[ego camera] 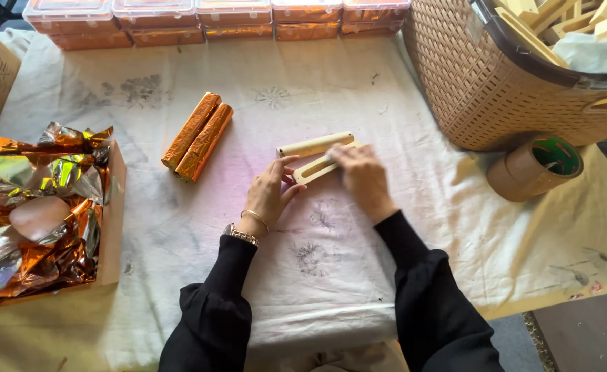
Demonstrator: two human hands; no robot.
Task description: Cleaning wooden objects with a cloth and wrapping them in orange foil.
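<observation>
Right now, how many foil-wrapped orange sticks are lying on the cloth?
2. The upper wrapped stick and the lower wrapped stick lie side by side, touching, left of the left hand. More may be hidden in the foil-filled box.

Clear orange-lidded boxes (214, 17) line the far edge; foil-filled carton (114, 220) left.

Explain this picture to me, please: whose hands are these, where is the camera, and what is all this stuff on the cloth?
The camera sits on the person's head and looks down at their own bare hands. The left hand and right hand both rest on a pale slotted wooden piece lying on a stained white cloth. Beside them lie two foil-wrapped orange rolls. A cardboard box of crumpled foil is at left, a woven basket and a tape roll at right, orange-lidded plastic boxes behind.
</observation>
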